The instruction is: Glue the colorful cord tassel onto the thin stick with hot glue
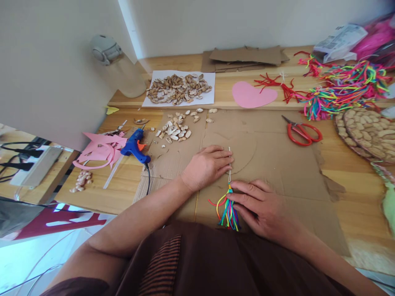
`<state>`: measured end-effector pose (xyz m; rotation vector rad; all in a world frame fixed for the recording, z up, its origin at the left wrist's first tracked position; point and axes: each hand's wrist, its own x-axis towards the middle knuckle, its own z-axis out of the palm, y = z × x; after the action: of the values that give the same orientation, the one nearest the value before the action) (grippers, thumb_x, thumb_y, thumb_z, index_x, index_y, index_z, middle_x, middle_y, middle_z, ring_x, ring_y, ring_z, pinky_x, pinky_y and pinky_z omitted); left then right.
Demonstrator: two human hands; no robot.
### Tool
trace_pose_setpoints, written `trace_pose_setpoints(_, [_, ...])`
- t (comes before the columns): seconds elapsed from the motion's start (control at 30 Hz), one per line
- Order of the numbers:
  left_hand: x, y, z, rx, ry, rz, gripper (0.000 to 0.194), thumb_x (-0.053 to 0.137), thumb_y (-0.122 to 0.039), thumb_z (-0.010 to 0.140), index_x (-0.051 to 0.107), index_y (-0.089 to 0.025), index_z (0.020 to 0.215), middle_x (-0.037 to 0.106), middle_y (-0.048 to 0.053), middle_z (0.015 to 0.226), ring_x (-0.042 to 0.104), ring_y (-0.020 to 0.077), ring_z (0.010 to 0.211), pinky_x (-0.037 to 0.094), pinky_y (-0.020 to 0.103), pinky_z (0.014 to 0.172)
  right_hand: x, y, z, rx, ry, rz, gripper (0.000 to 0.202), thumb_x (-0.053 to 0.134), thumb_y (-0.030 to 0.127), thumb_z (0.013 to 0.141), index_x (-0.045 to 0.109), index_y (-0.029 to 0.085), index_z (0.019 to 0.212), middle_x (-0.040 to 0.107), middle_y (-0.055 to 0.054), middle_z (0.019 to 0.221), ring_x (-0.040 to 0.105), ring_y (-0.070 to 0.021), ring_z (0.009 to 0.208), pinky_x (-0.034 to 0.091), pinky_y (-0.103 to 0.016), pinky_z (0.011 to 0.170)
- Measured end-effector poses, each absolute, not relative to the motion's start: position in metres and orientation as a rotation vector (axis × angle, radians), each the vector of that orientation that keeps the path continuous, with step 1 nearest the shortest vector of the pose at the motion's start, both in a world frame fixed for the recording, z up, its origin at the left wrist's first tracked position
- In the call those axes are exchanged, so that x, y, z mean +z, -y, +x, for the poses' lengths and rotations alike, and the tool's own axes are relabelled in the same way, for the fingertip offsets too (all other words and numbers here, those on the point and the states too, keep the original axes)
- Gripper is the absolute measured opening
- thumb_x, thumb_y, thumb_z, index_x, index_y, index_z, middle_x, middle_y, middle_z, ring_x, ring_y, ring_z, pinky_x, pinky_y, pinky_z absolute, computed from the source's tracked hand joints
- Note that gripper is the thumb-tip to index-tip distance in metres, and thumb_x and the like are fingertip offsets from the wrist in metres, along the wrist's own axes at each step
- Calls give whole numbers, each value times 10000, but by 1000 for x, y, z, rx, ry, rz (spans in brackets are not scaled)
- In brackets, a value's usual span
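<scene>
A multicoloured tassel lies on the brown cardboard, its white cord running up away from my body. My left hand rests on the cardboard with its fingertips over the upper part of the cord; its fingers lie flat and close together. My right hand is at the tassel's right side, its fingers stretched out and slightly apart, the tips touching the top and the strands. A few red and yellow strands curve out to the left of the tassel.
Red-handled scissors lie at the right, near woven round pieces. A blue glue gun and pink scraps are at the left. Behind are peanut shells on white paper, a pink heart and colourful tassels.
</scene>
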<state>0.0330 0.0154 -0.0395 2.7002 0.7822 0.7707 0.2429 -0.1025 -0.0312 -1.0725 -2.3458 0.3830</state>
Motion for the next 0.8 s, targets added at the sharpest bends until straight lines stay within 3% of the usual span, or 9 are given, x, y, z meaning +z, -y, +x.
trace_pose_setpoints(0.3, [-38, -15, 32, 712, -797, 2734, 242, 609, -294, 972, 718, -187, 1159, 726, 39, 1231, 635, 203, 1168, 549, 376, 1033, -31, 101, 244, 484, 2149, -1163, 330, 577, 102, 950, 650, 215, 1252, 662, -93, 1208, 627, -198, 1091, 518, -368, 960])
trace_pose_setpoints(0.47, [-37, -15, 32, 723, -785, 2760, 232, 599, -249, 970, 726, -186, 1154, 734, 36, 1211, 629, 221, 1163, 571, 383, 998, -29, 90, 244, 360, 2294, -1221, 331, 499, 90, 978, 635, 185, 1265, 664, -96, 1099, 662, -182, 953, 553, -314, 833])
trace_pose_setpoints(0.6, [-37, -15, 31, 723, -784, 2768, 226, 599, -229, 965, 731, -190, 1144, 735, 30, 1210, 635, 222, 1148, 577, 381, 989, -24, 77, 246, 157, 2600, -1159, 314, 479, 64, 942, 677, 178, 1156, 661, -91, 985, 635, -208, 827, 526, -322, 697])
trace_pose_setpoints(0.8, [-37, -17, 31, 709, -757, 2790, 235, 575, -199, 969, 729, -189, 1146, 731, 36, 1220, 641, 209, 1150, 579, 370, 991, -4, 60, 243, -60, 2876, -918, 254, 511, 46, 866, 678, 192, 988, 662, -85, 968, 584, -223, 814, 481, -337, 671])
